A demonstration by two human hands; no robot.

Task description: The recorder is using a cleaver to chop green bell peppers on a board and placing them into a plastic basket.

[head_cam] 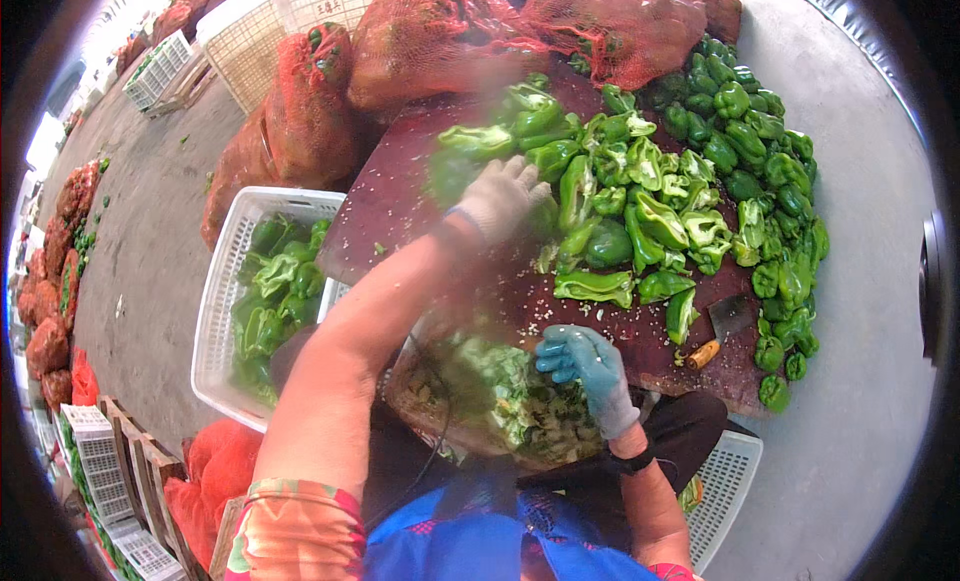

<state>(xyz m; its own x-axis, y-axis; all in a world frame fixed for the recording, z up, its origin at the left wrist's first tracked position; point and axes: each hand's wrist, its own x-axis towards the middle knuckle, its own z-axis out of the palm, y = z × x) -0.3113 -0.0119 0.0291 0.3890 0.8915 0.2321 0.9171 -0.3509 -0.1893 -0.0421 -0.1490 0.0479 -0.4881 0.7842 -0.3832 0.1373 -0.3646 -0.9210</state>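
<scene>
My left hand [501, 200], in a pale knit glove, reaches over the left side of a heap of cut green bell peppers [660, 221]. Its palm is hidden and a blur covers the area, so I cannot tell whether it grips a pepper. My right hand [589, 374] wears a glove with blue-coated fingers. Those fingers are half curled, with nothing visible in them, above a container of pepper cores and scraps [517, 408] at my lap. A cleaver with a wooden handle [703, 354] lies on the dark red board [630, 341], right of that hand. Pale seeds are scattered across the board.
Whole green peppers [784, 236] line the board's right side. At my left stands a white plastic crate [217, 341] holding peppers. Red mesh sacks [442, 48] crowd the far edge. Another white crate [724, 483] is partly visible by my right leg.
</scene>
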